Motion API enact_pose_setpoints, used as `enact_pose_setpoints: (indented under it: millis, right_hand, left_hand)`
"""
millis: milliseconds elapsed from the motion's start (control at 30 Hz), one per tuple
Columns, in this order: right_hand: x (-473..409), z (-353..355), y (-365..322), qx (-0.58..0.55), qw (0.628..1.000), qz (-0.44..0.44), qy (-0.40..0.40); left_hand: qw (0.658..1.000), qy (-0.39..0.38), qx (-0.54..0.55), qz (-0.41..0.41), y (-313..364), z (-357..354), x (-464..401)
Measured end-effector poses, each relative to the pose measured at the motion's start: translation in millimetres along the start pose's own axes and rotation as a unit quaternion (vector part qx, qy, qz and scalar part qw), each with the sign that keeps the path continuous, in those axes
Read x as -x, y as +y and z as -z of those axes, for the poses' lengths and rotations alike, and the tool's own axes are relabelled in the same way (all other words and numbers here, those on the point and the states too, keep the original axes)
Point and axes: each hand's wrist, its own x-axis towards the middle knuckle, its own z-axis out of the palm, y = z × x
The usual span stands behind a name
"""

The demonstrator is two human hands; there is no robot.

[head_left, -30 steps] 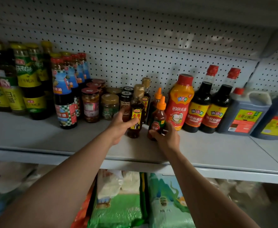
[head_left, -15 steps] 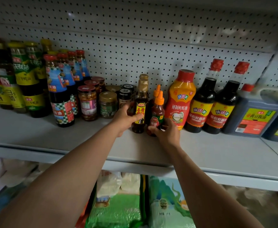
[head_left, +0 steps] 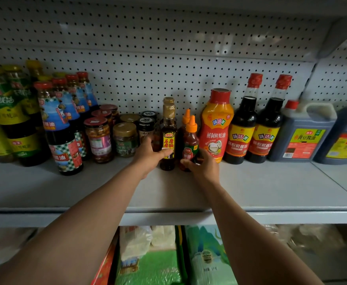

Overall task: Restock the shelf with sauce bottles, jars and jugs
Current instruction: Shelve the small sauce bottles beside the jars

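Left hand grips the gold-capped dark sauce bottle, thumb across its yellow label, fingers hidden behind. Right hand wraps the base of the orange-nozzle chili sauce bottle, a second like it directly behind. Both bottles upright on the shelf, just beside each other with a narrow gap.

Left of the left hand: jars in rows, nearest one close to the knuckles, little side room there. Right of the right hand: orange oyster sauce squeeze bottle almost touching the fingers, then two red-capped soy sauce bottles and dark jugs.

Behind the hands everything is packed to the pegboard back wall. Toward the wrists the shelf is bare out to its front edge: open room to slide that way. Plenty of headroom above the caps.
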Motion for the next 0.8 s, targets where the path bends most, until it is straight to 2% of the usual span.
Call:
enact_pose_setpoints:
  millis: [300, 567, 800]
  right_hand:
    - [-1.8, -2.4, 1.3, 0.03, 0.999, 0.015, -0.006]
    - [0.6, -2.2, -3.2, 0.011, 0.999, 0.008, -0.029]
    - [2.4, -0.6, -5.4, 0.039, 0.999, 0.014, 0.001]
  left_hand:
    - [0.999, -0.003, -0.041, -0.023, 1.6, 3.1, -0.3]
    - [0.999, -0.002, -0.037, -0.019, -0.8, 3.7, -0.8]
    - [0.998, -0.006, -0.061, -0.019, 3.2, 5.8, 2.9]
